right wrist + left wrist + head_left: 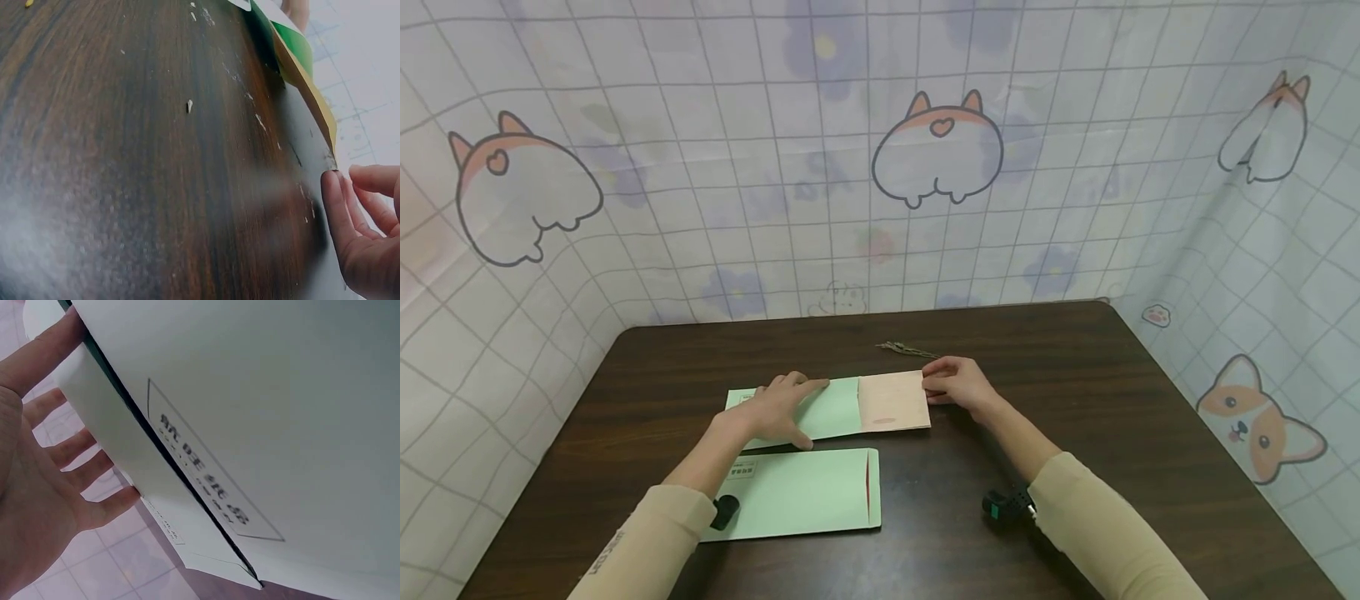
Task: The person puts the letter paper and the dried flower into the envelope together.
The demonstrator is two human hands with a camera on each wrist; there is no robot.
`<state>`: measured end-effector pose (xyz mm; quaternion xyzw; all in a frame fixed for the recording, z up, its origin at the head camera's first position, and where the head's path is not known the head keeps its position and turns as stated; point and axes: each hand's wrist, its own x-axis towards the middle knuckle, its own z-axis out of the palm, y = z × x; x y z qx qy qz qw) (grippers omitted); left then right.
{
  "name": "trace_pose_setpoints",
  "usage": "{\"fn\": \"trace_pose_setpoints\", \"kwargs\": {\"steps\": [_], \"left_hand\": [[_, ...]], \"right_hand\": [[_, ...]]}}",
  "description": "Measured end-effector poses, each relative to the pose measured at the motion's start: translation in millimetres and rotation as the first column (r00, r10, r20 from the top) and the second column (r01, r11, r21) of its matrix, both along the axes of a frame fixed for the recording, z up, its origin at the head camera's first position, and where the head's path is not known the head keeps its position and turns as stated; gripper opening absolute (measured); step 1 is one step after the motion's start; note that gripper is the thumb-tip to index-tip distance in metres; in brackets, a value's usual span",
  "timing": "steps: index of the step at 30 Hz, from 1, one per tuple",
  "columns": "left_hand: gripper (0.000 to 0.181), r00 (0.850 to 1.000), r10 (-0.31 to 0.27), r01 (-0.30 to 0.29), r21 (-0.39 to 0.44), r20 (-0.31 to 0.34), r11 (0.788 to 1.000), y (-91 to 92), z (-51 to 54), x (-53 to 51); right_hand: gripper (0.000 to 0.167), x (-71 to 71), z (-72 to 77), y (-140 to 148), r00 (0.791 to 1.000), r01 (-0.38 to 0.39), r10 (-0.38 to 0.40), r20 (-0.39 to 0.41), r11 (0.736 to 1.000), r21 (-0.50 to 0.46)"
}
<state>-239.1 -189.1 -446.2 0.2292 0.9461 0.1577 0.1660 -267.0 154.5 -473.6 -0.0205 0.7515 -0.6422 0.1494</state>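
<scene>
A pale green envelope (838,408) lies across the middle of the dark table, with a peach-coloured card (895,402) sticking out of its right end. My left hand (777,408) rests spread over the envelope's left part. In the left wrist view its straight fingers lie along the far edge of that envelope (106,419), the thumb at the near edge. At the card's right edge, my right hand (957,385) pinches the card between thumb and fingers. The right wrist view catches the card's edge (312,103) rising slightly off the table towards the fingertips.
Nearer the front lies a second pale green envelope (797,496), a red line showing at its right end. A dried sprig (906,348) lies behind the card. A dark wrist camera (1003,505) is worn on the right arm. Patterned cloth (760,208) surrounds the table.
</scene>
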Motion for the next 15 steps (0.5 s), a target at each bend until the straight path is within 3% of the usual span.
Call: {"fn": "trace_pose_setpoints", "kwargs": {"steps": [15], "left_hand": [[0.101,1.0,-0.01,0.01,-0.014,-0.005,1.0,0.9,-1.0,-0.5]], "right_hand": [[0.033,1.7,-0.6,-8.9,0.999,-0.041,0.041,0.017,0.999,-0.015]]}}
